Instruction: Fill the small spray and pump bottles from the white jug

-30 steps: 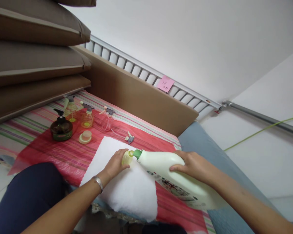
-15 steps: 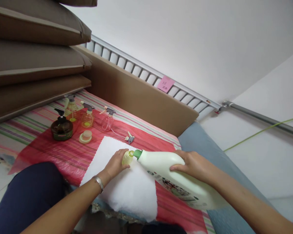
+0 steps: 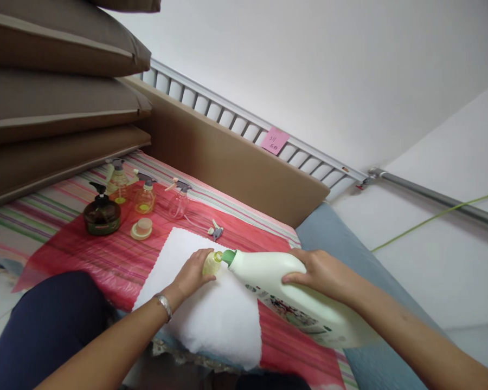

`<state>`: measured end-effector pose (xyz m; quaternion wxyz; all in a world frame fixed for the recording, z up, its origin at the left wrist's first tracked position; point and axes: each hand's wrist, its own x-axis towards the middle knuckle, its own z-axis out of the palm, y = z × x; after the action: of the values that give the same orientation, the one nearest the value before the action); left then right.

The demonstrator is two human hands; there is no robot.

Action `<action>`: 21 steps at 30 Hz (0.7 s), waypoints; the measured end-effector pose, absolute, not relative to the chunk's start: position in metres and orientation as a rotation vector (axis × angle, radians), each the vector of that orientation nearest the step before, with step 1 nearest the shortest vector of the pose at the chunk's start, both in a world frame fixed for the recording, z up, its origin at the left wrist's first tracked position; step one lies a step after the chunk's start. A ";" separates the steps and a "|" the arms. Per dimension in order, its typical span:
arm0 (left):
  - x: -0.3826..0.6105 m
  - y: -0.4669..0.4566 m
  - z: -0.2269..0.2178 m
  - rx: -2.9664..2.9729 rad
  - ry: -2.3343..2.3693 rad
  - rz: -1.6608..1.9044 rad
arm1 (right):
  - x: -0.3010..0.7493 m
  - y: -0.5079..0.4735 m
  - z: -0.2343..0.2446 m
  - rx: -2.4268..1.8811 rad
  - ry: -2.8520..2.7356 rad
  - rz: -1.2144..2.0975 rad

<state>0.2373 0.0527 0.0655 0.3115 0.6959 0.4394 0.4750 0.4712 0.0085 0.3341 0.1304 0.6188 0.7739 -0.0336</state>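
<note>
My right hand (image 3: 323, 273) grips a large white jug (image 3: 268, 279) with a green neck, tipped on its side with the spout pointing left. Its spout meets a small yellowish clear bottle (image 3: 211, 262), which my left hand (image 3: 192, 273) holds upright on a white cloth (image 3: 215, 314). The cloth lies on a red plastic sheet (image 3: 85, 254) over a striped cover.
At the back left stand a dark round pump bottle (image 3: 102, 214), three small spray bottles (image 3: 145, 195) and a pale round lid (image 3: 142, 228). A loose spray head (image 3: 216, 231) lies behind the cloth. Brown cushions (image 3: 57, 108) are stacked left; a brown board (image 3: 236, 162) runs behind.
</note>
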 end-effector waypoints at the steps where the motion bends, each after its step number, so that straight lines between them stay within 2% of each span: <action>1: 0.237 0.053 0.066 1.839 1.161 1.252 | 0.471 0.009 0.334 1.794 2.244 -0.095; 21: 0.237 0.053 0.065 1.844 1.159 1.245 | 0.469 0.008 0.337 1.783 2.238 -0.074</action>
<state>0.2371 0.0526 0.0649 0.3112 0.6987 0.4389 0.4715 0.4694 0.0083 0.3365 0.1391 0.6169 0.7743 -0.0255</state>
